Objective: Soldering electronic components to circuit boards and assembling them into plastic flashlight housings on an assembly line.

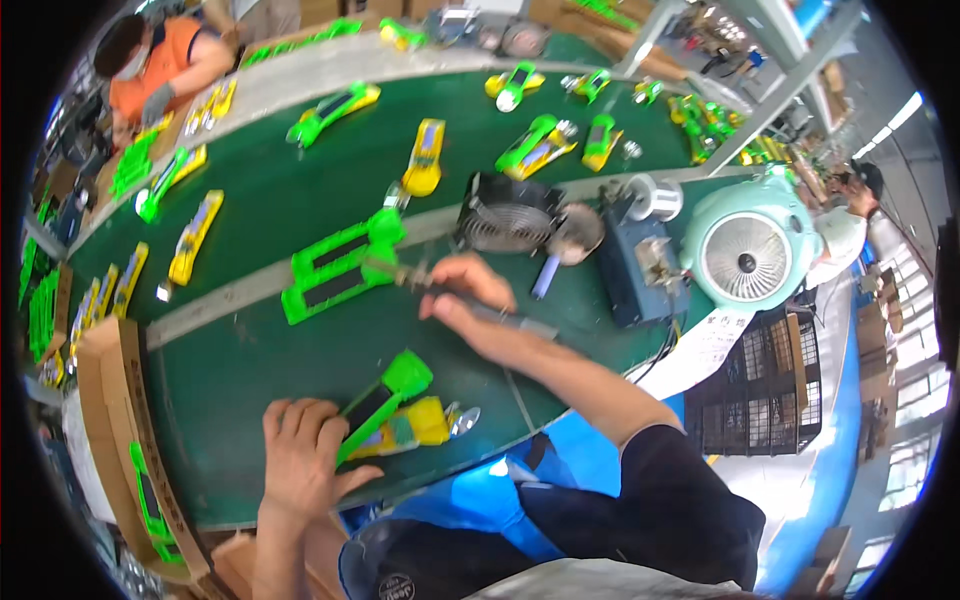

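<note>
At the near edge of the green bench, my left hand [303, 455] is closed over the lower end of a green plastic housing [405, 375] with a dark panel. Touching that housing is a yellow part [430, 420] with a clear, shiny round end. My right hand [470, 295] is raised over the middle of the bench, its fingers pinched on a slim grey tool [400, 272]; blur hides its exact kind. Just beyond the tool's tip, two green housings [345, 262] with dark panels lie side by side.
A black fan [510, 212], a blue box [640, 265] with a wire spool [655, 197], and a mint-green fan [745, 250] line the right. Several yellow-and-green pieces lie on the far green belt [280, 190]. A cardboard box [120, 400] stands left. A co-worker in orange [165, 70] sits across.
</note>
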The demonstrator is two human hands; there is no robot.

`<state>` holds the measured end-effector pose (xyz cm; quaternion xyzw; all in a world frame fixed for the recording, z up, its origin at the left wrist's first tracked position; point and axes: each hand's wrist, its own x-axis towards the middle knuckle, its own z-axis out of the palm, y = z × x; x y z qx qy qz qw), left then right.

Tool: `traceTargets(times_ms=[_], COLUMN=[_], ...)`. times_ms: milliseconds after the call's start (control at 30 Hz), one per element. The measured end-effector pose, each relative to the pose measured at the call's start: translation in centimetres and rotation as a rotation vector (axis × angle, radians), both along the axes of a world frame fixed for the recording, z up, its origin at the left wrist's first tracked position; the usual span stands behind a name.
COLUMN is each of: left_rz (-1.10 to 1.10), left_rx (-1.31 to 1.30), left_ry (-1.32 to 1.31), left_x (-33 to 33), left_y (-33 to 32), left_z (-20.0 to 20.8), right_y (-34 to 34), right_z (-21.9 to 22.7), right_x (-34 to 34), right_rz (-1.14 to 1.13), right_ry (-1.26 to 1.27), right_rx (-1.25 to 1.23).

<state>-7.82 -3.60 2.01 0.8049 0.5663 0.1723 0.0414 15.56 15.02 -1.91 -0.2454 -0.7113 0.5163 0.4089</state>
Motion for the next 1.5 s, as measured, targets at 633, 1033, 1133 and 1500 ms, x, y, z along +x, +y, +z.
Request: traceTargets(times_ms=[633, 1033, 1133, 1500], left_rz=[0.364, 0.653, 0.667, 0.460], left_rx=[0.130, 0.228, 0.245, 0.285], left_ry=[-0.317, -0.231, -0.138, 0.057], left_x=[2.8, -8.0, -8.7, -1.4], left_y=[0.8, 20.6, 22.9, 6.2], left_z=[-2.8, -2.5, -3.8, -0.5], right_y=[-0.4, -0.4, 0.6, 4.2], right_z=[-1.3, 0.8, 1.0, -4.8], right_x=[11.4, 10.5, 11.4, 11.0], right_rz=[-0.714, -0.519, -0.723, -0.608], right_ry=[0.810, 0.536, 0.648, 0.930], right_rx=[-0.390, 0.126, -0.092, -0.670])
